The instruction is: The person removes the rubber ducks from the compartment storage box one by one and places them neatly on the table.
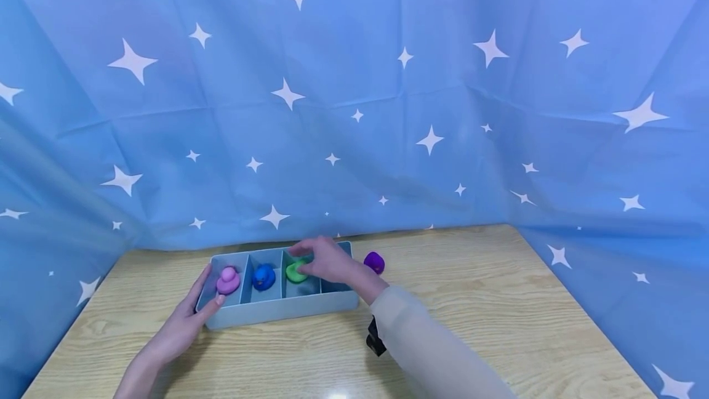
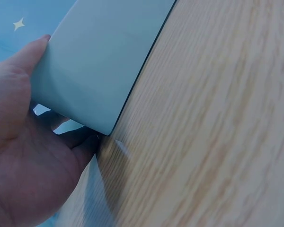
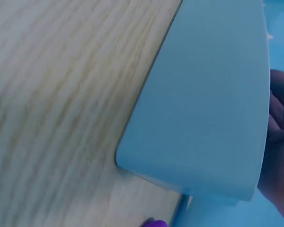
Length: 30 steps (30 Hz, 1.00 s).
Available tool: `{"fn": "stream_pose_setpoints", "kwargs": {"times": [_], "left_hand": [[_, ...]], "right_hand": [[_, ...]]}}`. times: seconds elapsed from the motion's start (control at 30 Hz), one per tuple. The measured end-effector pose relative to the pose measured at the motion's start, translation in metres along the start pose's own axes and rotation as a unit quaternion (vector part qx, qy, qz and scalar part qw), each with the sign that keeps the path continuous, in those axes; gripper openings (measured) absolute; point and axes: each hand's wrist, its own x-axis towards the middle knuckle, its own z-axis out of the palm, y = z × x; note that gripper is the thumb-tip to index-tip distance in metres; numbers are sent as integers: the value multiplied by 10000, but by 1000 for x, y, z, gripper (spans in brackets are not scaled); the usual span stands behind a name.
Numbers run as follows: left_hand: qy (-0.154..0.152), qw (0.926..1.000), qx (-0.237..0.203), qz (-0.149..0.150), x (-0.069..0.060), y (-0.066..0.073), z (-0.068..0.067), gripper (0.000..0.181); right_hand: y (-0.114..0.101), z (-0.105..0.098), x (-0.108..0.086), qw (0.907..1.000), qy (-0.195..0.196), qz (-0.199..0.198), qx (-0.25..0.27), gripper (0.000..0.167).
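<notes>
Gripping the left end of a pale blue divided tray [image 1: 282, 311] with the left hand [image 1: 180, 325] — thumb at the near rim, fingers round the outside of the end wall, clamped on that corner in the left wrist view as well. Set on a wood-grain table [image 1: 498, 300], a little askew, with right end slightly farther off than left. Containing, in the leftmost compartment, a pink rubber duck [image 1: 228, 282], upright and just beside the left thumb. Containing next, in the second compartment, a blue rubber duck [image 1: 263, 277], also upright. Holding in the third a green rubber duck [image 1: 295, 273], partly covered from above. Reaching in there from the right with the right hand [image 1: 327, 259] — thumb down at the green rubber duck, forefinger apart from thumb and stretched toward the far rim; impossible to tell whether pinching or merely touching, with the tray's outer wall blocking most of the right wrist view. Hiding much of the fourth compartment with that same hand. Bearing on the table, past the tray's right end and near the right wrist, a purple rubber duck [image 1: 374, 262]. Showing beside a pale sleeve [image 1: 437, 343] a black object [image 1: 375, 338], too covered to name. Backed throughout by a blue backdrop [image 1: 365, 29] with white four-pointed stars.
</notes>
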Motion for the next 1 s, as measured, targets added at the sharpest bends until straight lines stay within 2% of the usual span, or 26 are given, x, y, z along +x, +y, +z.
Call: {"fn": "stream_pose_setpoints", "kwargs": {"times": [0.2, 0.43, 0.7, 1.0], "left_hand": [[-16, 10000, 12, -76, -1, 2, -2, 88], [-17, 10000, 38, -78, 0, 1, -1, 88], [-70, 9999, 22, -146, 1, 1, -1, 88], [-79, 9999, 9, -134, 0, 2, 0, 88]], "right_hand": [[-2, -3, 6, 9980, -164, -135, -588, 44], [0, -1, 9, 9955, -212, -70, -918, 49], [1, 3, 6, 9854, -161, -336, -1662, 44], [4, 7, 7, 9849, -133, -375, -1685, 42]]}}
